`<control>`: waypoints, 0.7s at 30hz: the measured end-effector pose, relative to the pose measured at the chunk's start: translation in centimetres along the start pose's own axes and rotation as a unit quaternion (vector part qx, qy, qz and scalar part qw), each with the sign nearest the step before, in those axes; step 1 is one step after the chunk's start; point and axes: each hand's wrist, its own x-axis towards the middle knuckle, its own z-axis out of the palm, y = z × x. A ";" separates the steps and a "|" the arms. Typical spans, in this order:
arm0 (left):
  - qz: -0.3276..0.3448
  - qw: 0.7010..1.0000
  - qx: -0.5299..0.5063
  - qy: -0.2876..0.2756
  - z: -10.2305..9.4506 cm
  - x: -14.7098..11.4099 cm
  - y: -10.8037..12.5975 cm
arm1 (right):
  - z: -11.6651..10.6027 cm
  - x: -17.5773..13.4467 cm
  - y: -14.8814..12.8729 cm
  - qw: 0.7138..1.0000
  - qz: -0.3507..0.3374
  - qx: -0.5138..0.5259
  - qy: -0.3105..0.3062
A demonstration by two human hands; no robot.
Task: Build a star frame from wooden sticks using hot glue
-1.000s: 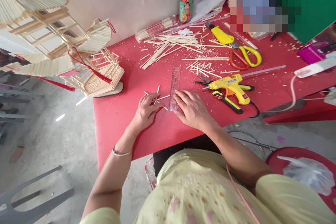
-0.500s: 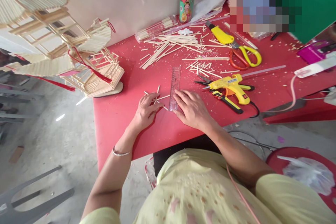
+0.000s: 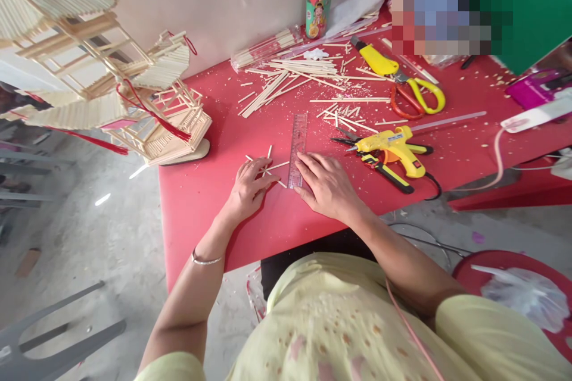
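My left hand (image 3: 247,190) rests on the red table, its fingers closed over several thin wooden sticks (image 3: 280,165) joined in a star-like cross. Part of the star is hidden beneath the fingers. To its right, a clear plastic ruler (image 3: 298,137) lies flat, pointing away from me, its left edge by the tip of one stick. My right hand (image 3: 325,184) holds the ruler's near end, fingertips and thumb pressed along its right side.
A wooden-stick model building (image 3: 174,125) stands at the left. Loose sticks (image 3: 308,68) and crumbs lie toward the wall. Right of my hands are a yellow glue gun (image 3: 393,146), black-and-yellow pliers (image 3: 388,174), scissors (image 3: 424,95) and a yellow utility knife (image 3: 375,59). A pen cup (image 3: 317,18) stands behind.
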 end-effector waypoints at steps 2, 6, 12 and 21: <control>-0.003 1.000 -0.001 -0.002 0.0 0.0 0.0 | 0.0 0.0 0.0 1.000 0.001 0.000 -0.001; -0.007 1.000 0.000 -0.004 -0.1 0.0 0.0 | 0.1 0.0 0.0 1.000 0.003 -0.003 -0.001; -0.005 1.000 0.002 -0.004 -0.1 0.0 0.0 | 0.0 0.0 0.0 1.000 0.003 -0.004 -0.003; -0.002 1.000 0.000 -0.004 0.0 0.0 -0.1 | 0.0 0.0 0.0 1.000 0.005 0.001 -0.004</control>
